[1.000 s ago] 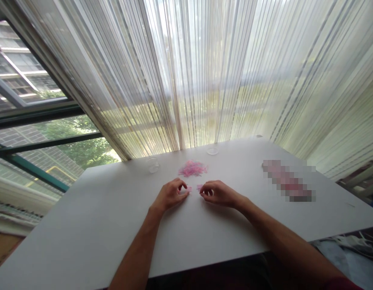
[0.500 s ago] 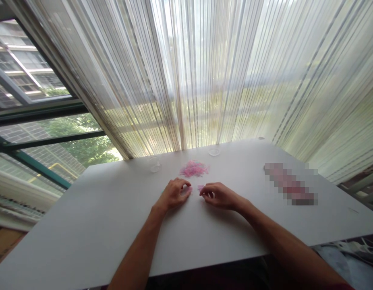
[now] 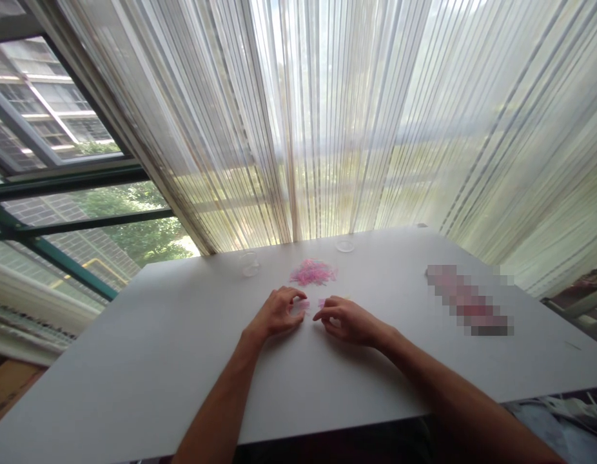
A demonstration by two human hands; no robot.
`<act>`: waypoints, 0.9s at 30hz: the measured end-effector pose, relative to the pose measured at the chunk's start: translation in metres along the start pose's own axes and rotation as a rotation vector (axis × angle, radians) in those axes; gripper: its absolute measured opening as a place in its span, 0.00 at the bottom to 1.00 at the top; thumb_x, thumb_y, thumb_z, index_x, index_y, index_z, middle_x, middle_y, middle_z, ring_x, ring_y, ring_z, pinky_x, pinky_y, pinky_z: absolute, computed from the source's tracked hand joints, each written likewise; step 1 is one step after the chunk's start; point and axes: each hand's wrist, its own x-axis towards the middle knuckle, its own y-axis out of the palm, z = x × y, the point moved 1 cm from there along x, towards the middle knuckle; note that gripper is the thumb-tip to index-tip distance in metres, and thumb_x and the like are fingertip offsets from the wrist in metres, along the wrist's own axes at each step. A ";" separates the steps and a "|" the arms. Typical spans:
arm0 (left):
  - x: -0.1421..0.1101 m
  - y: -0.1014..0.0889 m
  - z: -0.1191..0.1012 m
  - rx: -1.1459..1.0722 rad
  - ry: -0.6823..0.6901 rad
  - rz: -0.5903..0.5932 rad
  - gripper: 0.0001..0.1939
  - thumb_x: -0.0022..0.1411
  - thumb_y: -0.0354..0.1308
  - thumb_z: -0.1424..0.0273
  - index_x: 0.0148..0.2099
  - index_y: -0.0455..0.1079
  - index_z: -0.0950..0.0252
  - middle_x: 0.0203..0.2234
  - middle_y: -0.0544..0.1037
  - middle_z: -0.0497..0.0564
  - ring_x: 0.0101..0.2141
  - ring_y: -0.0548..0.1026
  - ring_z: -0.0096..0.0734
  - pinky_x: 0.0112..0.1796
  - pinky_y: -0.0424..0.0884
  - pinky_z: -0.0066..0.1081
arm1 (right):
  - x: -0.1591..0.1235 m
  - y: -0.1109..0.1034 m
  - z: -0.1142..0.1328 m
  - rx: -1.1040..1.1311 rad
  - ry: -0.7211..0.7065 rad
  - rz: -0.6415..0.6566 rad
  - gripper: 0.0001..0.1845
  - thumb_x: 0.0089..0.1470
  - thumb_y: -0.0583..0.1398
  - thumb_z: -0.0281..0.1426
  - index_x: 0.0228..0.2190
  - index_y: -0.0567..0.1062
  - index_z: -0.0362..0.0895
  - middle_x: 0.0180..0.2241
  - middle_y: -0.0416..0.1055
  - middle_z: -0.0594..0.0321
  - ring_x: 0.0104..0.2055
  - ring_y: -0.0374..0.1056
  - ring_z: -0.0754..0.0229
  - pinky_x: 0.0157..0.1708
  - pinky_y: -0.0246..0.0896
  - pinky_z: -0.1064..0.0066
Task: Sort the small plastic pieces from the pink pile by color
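Note:
My left hand (image 3: 279, 312) rests on the white table (image 3: 148, 361), thumb and forefinger curved apart around a few small pink strips (image 3: 304, 305) lying on the surface. Facing it, my right hand (image 3: 345, 318) has its fingers bent together in a pinch, tips close to the tabletop. Whatever those tips hold, if anything, is too small to make out. A little pink piece (image 3: 321, 302) shows just behind the right fingers, partly covered by them. Beyond both hands lies a loose heap of pink and pale bluish strips (image 3: 313, 272).
Two clear round dishes or lids stand near the back edge, one to the left (image 3: 251, 265) and one further right (image 3: 345, 246). A blurred-out reddish item (image 3: 470, 306) lies at the right. Sheer striped curtains (image 3: 327, 129) hang behind the table.
My right hand has shifted slightly left, its fingertips nearer my left hand. The left hand stays in place. The whole view has tilted a little.

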 end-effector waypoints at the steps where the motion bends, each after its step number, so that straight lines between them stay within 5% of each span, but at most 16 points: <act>1: 0.000 -0.001 0.000 -0.006 -0.016 0.001 0.14 0.53 0.60 0.73 0.44 0.74 0.63 0.34 0.77 0.50 0.33 0.73 0.33 0.40 0.69 0.32 | 0.001 0.002 0.002 -0.033 -0.014 0.020 0.15 0.53 0.58 0.22 0.40 0.79 0.46 0.32 0.71 0.59 0.36 0.66 0.60 0.38 0.61 0.71; 9: 0.001 0.002 0.010 -0.058 -0.050 0.007 0.17 0.53 0.55 0.79 0.44 0.76 0.63 0.33 0.75 0.51 0.30 0.72 0.28 0.36 0.71 0.28 | 0.009 0.013 0.009 -0.262 -0.002 0.043 0.12 0.56 0.56 0.22 0.39 0.77 0.44 0.34 0.70 0.56 0.37 0.63 0.58 0.38 0.59 0.69; 27: 0.002 0.005 0.016 -0.062 -0.047 -0.025 0.19 0.55 0.52 0.81 0.45 0.77 0.62 0.32 0.76 0.50 0.29 0.72 0.26 0.39 0.71 0.27 | 0.016 0.024 0.004 -0.333 0.007 0.032 0.17 0.55 0.57 0.21 0.45 0.75 0.47 0.33 0.68 0.58 0.36 0.62 0.59 0.37 0.57 0.70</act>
